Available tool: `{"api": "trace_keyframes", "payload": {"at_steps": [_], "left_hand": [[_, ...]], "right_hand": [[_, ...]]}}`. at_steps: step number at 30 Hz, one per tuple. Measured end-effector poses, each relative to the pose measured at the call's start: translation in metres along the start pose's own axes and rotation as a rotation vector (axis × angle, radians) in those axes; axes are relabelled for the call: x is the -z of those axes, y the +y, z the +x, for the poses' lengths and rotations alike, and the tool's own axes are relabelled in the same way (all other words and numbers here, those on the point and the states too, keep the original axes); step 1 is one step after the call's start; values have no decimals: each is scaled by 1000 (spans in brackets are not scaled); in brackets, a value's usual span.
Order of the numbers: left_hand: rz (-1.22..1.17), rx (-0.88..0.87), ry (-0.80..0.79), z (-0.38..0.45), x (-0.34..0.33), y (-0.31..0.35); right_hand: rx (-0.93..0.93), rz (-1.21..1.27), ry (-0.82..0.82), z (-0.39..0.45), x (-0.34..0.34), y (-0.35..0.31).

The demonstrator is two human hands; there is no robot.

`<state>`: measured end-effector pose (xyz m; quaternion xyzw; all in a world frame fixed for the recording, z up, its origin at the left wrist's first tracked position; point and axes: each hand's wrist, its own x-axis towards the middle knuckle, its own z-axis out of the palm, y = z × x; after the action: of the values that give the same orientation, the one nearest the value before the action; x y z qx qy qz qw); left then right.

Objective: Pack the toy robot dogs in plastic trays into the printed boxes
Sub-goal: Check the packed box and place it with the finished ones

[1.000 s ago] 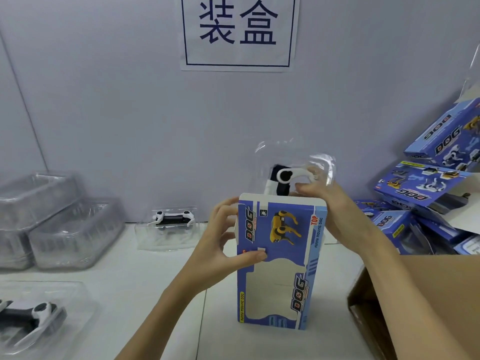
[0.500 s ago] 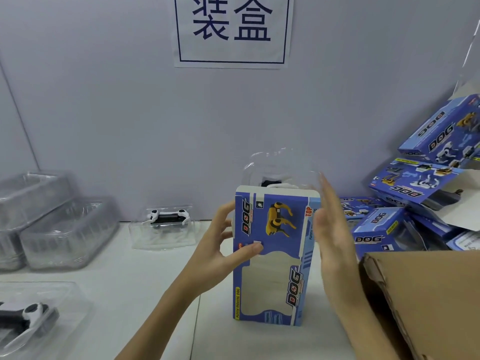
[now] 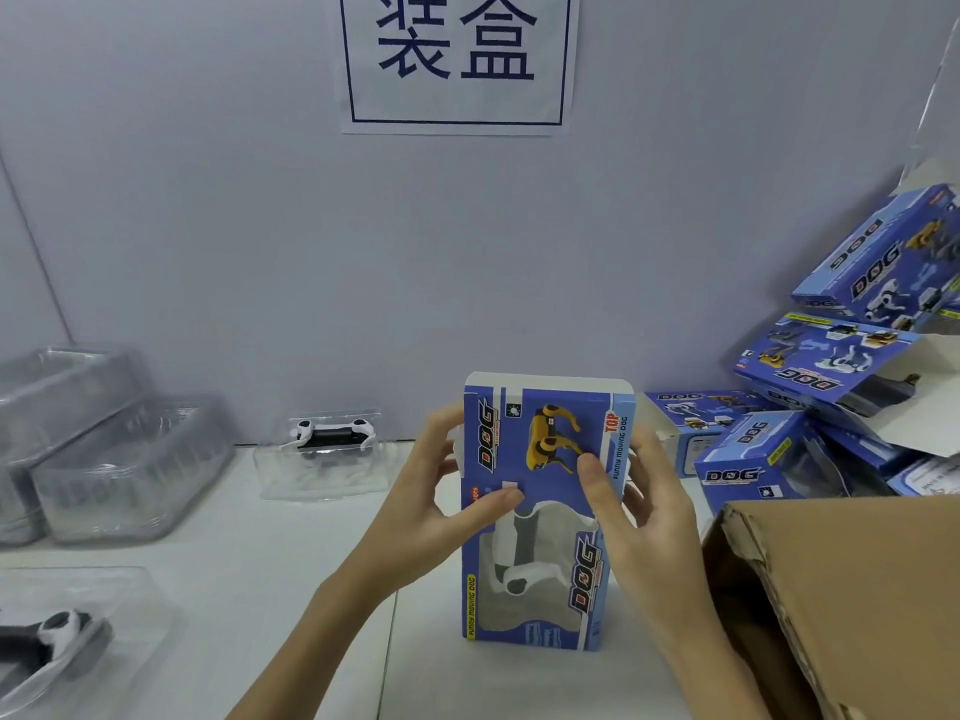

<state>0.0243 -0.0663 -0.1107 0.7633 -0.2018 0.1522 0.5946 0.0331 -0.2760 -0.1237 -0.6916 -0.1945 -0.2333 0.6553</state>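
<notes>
Standing upright on the table (image 3: 291, 589) between the two hands, the box (image 3: 545, 517) is blue and printed with a yellow dog; through its clear window a white toy dog (image 3: 511, 558) shows inside, and the top flap is still up. The left hand (image 3: 441, 506) grasps the box by its left edge, thumb on the front face, fingers curled round behind; the right hand (image 3: 644, 506) grasps the right edge the same way, thumb laid across the front near the printed dog. Beyond the left hand, against the wall (image 3: 208, 226), a tray (image 3: 324, 459) holds another white and black dog; further left of that hand sit stacks of clear trays (image 3: 114, 459); nearer the person on that side, a second tray with a dog (image 3: 57, 641) lies at the frame edge. Right of the right hand, a pile of blue boxes (image 3: 831, 407) leans against the wall; a brown carton (image 3: 852, 605) stands just beside that forearm. Above the hands a sign (image 3: 457, 59) hangs on the wall.
</notes>
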Motion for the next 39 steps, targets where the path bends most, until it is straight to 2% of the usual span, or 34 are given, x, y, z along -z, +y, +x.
{"api": "trace_keyframes", "payload": {"at_steps": [8,12,16,19,22,24,26,27,31,34,37,39], "left_hand": [[55,-67,-24,-1,4,6],[158,-102,-56,-4,0,6],[65,-104,5,-6,-14,2],[58,-112,36,-6,-17,2],[223,-182,96,-4,-19,-1],[448,-263,221,-2,-25,-5],[669,-304,365,-2,-32,-4],[702,-296,404,-2,-34,-2],[595,-301,421,-6,-28,5],[444,-297,492,-5,-26,7],[223,-289,518,-4,-28,6],[128,-288,544,-5,-29,3]], "right_hand": [[49,-23,-59,-1,-5,-4],[68,-23,-76,-2,-11,-4],[-27,71,-79,-4,-9,-3],[-52,58,-16,-9,-12,-2],[69,-42,174,-17,-18,1],[169,-97,324,-23,-24,2],[234,-143,337,-29,-30,4],[247,-158,299,-32,-33,4],[158,-113,105,-46,-49,6],[50,-89,6,-54,-62,10],[-95,5,-9,-53,-72,17],[-150,-58,8,-51,-73,17]]}}
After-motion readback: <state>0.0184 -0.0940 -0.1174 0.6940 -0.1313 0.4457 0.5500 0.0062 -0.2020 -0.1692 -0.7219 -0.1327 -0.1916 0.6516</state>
